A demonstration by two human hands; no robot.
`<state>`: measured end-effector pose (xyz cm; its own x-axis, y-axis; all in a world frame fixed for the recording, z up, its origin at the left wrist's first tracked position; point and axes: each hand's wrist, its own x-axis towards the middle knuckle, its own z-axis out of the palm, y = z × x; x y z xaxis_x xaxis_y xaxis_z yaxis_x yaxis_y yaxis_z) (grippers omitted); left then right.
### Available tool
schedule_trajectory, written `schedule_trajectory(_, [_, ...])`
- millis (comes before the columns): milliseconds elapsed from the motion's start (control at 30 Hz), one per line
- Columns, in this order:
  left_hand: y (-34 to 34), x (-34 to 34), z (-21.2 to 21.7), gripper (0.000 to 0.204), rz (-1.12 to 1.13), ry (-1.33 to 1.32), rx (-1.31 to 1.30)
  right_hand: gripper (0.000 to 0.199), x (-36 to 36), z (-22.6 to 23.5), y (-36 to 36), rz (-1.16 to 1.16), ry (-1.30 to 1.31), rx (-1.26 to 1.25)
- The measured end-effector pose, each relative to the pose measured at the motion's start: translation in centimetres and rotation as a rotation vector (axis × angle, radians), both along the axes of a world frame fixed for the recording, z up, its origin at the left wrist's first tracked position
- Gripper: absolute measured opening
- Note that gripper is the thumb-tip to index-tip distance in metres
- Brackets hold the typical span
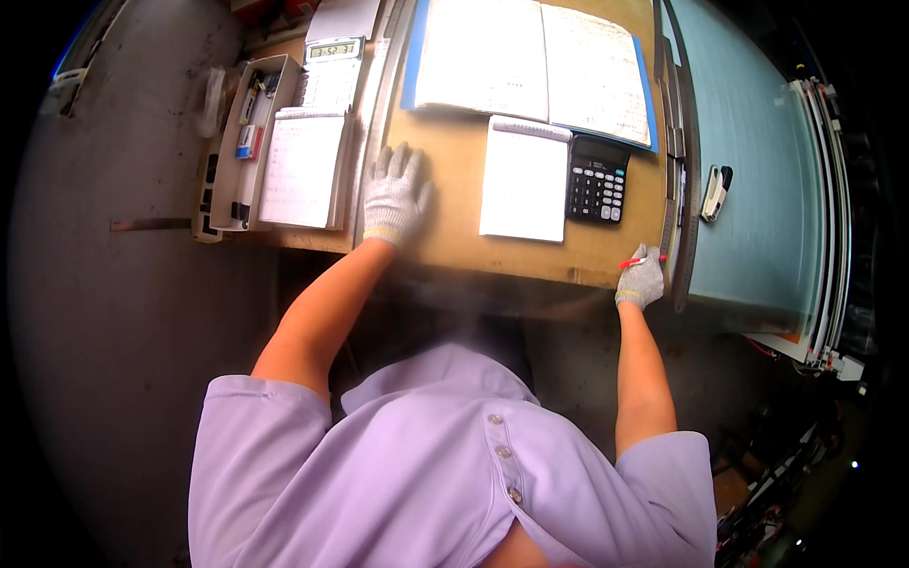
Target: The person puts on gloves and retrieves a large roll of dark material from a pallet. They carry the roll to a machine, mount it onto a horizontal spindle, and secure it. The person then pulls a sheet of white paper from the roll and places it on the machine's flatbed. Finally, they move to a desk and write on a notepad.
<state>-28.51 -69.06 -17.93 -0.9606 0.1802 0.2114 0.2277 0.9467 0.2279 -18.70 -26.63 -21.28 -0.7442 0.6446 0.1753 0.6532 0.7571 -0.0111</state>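
Head view: looking down over my lilac shirt at the brown counter (454, 213).
Red pen: red pen (636, 261) held in my right hand, at the counter's near right corner, tip pointing left.
Right hand: right hand (642, 279), grey knit glove, fingers curled closed around the pen, at the counter's front edge beside the metal rulers (674, 189).
Left hand: left hand (396, 194), gloved, fingers spread wide and flat on the counter, holding nothing, just right of the left-hand notepad (303, 168).
Between the hands: a white notepad (524, 182) with a black calculator (597, 180) touching its right edge.
Further up: an open ledger (535, 62) on a blue folder, lying above the notepad and calculator.
Left side: a narrow tray (248, 133) with small stationery, beside the left notepad; a second, pale calculator (331, 66) above it.
Right side: a pale blue-green sheet (757, 170) beyond the rulers, with a stapler (717, 192) lying on it, well apart from my right hand.
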Motion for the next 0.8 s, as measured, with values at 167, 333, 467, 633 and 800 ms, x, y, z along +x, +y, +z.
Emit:
schedule_trajectory(167, [0.04, 0.00, -0.36, 0.052, 0.000, 0.010, 0.002, 0.029, -0.09, 0.03, 0.05, -0.008, -0.022, 0.007])
schedule_trajectory(333, [-0.04, -0.04, -0.37, 0.051, -0.008, 0.030, 0.003, 0.030, -0.13, 0.03, 0.03, -0.009, -0.020, 0.001])
schedule_trajectory(467, [0.01, -0.09, -0.35, 0.051, -0.010, 0.035, 0.001, 0.030, -0.13, 0.26, -0.08, -0.018, -0.036, -0.001])
schedule_trajectory(633, [0.01, -0.09, -0.23, 0.051, -0.009, 0.033, 0.000, 0.030, -0.18, 0.23, -0.04, -0.017, -0.043, 0.002])
schedule_trajectory(800, [-0.03, -0.12, -0.37, 0.052, -0.010, 0.032, 0.003, 0.030, -0.13, 0.30, -0.11, -0.018, -0.046, 0.013])
